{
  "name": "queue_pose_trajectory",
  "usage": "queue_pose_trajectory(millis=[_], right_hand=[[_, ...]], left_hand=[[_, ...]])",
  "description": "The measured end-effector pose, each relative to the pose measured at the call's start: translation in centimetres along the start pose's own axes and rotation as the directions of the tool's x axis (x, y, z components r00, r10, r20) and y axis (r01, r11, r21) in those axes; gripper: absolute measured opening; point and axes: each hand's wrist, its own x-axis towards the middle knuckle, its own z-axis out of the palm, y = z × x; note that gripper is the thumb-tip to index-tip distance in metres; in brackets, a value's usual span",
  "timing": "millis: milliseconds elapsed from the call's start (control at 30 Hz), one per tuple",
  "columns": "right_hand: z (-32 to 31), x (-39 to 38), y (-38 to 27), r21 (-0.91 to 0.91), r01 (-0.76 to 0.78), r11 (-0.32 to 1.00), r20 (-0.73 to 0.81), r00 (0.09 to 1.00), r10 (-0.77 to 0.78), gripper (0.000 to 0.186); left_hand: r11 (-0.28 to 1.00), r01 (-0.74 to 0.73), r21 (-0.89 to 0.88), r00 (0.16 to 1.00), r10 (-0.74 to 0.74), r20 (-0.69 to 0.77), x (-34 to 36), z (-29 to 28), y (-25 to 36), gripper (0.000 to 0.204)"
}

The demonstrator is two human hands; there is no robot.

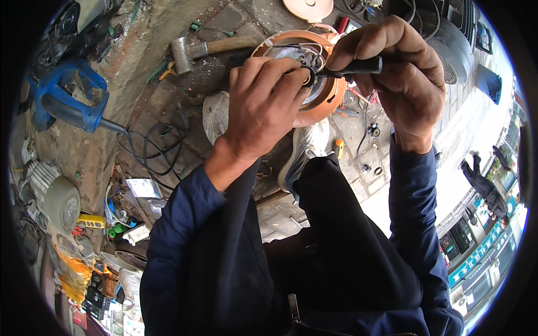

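Note:
An orange round housing [320, 116], open at the top, sits in front of me between my feet, with metal parts and wires inside it. Over its left side is my left hand [262, 103], its fingers closed on a small black ring-shaped part [307, 77]. My right hand [406, 84] is at the housing's right side, gripping a black-handled screwdriver [363, 65]. The tool lies nearly level and points left at the black part. Its tip is hard to make out among the fingers.
A wooden-handled hammer [230, 43] lies beyond my left hand. Farther left are a blue power tool [70, 95] with a looping black cable [154, 148] and a grey motor [53, 196]. Small loose parts [372, 130] lie at right; a large grey motor [448, 53] stands behind them.

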Motion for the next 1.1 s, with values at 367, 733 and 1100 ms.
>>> queue_pose_trajectory(millis=[367, 733, 1100], right_hand=[[0.9, 0.1, -0.3, 0.115, -0.103, 0.988, -0.117, 0.986, 0.117, 0.025], [2.1, 0.1, -0.8, -0.109, -0.111, 0.988, -0.125, 0.987, 0.097, 0.030], [3.3, -1.0, 0.2, -0.069, -0.003, 0.998, -0.353, 0.935, -0.021, 0.035]], left_hand=[[1.000, 0.021, 0.019, 0.999, -0.022, 0.030, 0.2, -0.4, 0.4, 0.032], [1.000, -0.020, 0.023, 1.000, 0.020, -0.001, -0.1, 0.0, -0.1, 0.035], [1.000, 0.008, 0.000, 1.000, -0.008, 0.001, 0.0, -0.2, 0.2, 0.033]])
